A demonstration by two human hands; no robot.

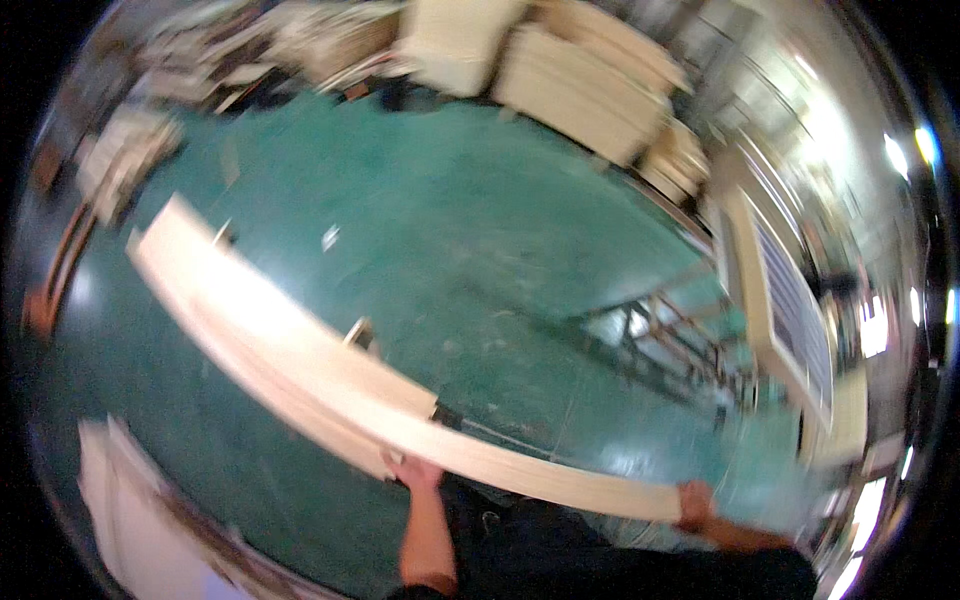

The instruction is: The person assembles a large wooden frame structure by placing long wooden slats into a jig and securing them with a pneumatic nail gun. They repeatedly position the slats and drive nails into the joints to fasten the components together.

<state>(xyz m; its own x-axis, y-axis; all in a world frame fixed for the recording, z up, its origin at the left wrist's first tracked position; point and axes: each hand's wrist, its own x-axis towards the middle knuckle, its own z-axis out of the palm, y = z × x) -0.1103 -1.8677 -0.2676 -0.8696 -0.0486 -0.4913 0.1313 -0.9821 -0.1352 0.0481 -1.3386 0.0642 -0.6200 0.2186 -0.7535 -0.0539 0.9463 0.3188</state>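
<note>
A long, pale wooden board (pixel 560 482) spans in front of my body, its left part over or against a stack of similar boards (pixel 290 335). Blur hides where the board's far end lies among them. My right hand (pixel 697 505) is closed around the board's right end. Under the board's near edge, beside the stack's right end, my left hand (pixel 415 470) grips it, with the fingers partly hidden.
Wood piles (pixel 330 40) and a large pale stack (pixel 585 90) stand along the far side of the green floor (pixel 430 210). At right, a framed panel (pixel 785 300) rises near a metal stand (pixel 680 335). A pale sheet (pixel 140 520) lies at lower left.
</note>
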